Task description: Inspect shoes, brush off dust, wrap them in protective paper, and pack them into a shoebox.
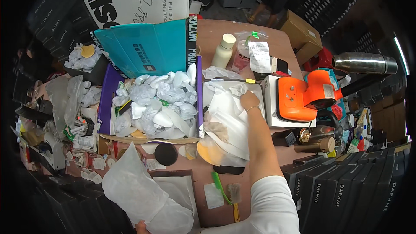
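Observation:
My left hand (141, 227) shows only in part at the lower edge, its fingers closed on a translucent white wrapping sheet (141, 186). That sheet hangs over an open shallow box (196, 186) lined with thin paper. My right arm stretches forward across the table. At its end my right hand (250, 100), with a thin bracelet at the wrist, is curled over white tissue paper (232, 117) in a light-coloured tray; the fingertips are partly hidden. A yellowish round piece under thin wrapping (210, 151) lies at the tray's near edge.
Left of the tray stands a purple box (199, 91) full of crumpled white paper, its blue lid raised. An orange machine (299, 99) stands to the right. A cream bottle (224, 51) is behind. Brushes (234, 193) lie near me; dark shoe boxes (342, 190) are stacked at right.

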### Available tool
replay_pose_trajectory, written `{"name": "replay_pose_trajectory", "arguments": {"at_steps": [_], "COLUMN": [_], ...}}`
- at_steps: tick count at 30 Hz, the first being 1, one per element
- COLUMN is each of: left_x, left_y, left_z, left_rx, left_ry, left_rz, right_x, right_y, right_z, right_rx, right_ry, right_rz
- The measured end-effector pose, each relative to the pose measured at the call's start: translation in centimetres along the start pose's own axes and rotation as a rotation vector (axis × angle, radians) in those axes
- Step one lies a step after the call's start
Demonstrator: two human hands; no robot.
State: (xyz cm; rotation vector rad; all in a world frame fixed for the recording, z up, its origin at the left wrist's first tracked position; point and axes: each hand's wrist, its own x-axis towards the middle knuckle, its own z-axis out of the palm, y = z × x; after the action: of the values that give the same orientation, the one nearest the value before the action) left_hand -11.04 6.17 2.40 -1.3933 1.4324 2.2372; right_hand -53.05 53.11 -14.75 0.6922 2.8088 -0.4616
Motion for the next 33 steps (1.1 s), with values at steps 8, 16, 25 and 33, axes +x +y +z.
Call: {"name": "replay_pose_trajectory", "arguments": {"at_steps": [8,16,25,33], "left_x": [2.5,-0.2,-0.7,-5.1], "left_y": [-3.5,-0.1,1.2,2.6], "left_z": [-4.7,0.2,3.4,-1.8], "left_rx": [-0.006,0.146,-0.304,-0.533], "left_ry": [-0.137,-0.119,-0.38,-0.531], "left_rz": [-0.067,-0.131,-0.123,-0.169], "right_x": [-1.9,-17.6,-41.8,-52.6], "right_y": [-0.1,-4.2,-4.3,-11.9], "right_z": [-3.4,-14.1,-10.6,-6.3], "right_rx": [0.012,0.474,1.051,0.983], "right_ry": [0.084,0.344,-0.658,-0.438], "right_rz": [-0.298,-0.634,-0.852,-0.668]}}
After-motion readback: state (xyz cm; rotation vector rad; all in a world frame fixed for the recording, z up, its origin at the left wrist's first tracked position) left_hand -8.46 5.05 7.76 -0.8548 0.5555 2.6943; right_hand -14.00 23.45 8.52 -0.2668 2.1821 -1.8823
